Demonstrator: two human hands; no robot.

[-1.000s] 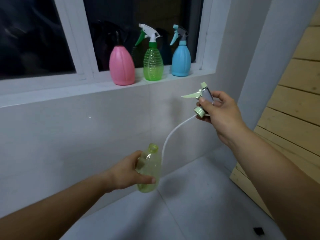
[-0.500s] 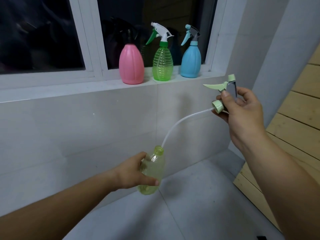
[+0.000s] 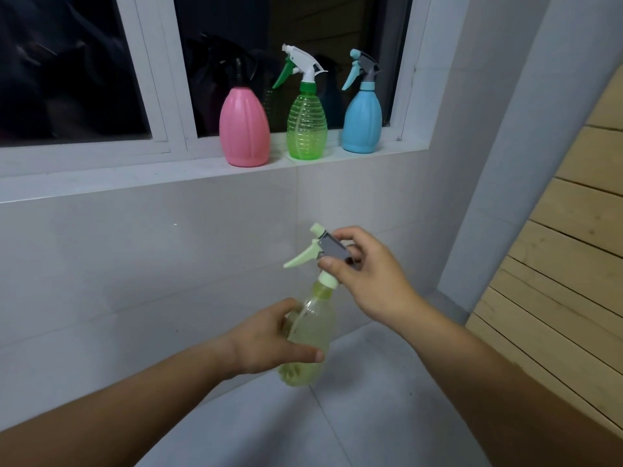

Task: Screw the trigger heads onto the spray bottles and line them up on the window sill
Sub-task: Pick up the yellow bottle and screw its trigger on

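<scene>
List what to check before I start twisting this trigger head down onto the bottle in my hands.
1. Bottle steady: left hand grips the yellow-green bottle around its body. Ok.
2. Head held: right hand pinches the trigger head by its grey body. Ok.
3. Tube inside: the dip tube shows through the bottle wall. Ok.
4. Collar square on the neck, threads caught: cannot tell.
5. Room on the window sill: bare stretch left of the pink bottle. Ok.
</scene>
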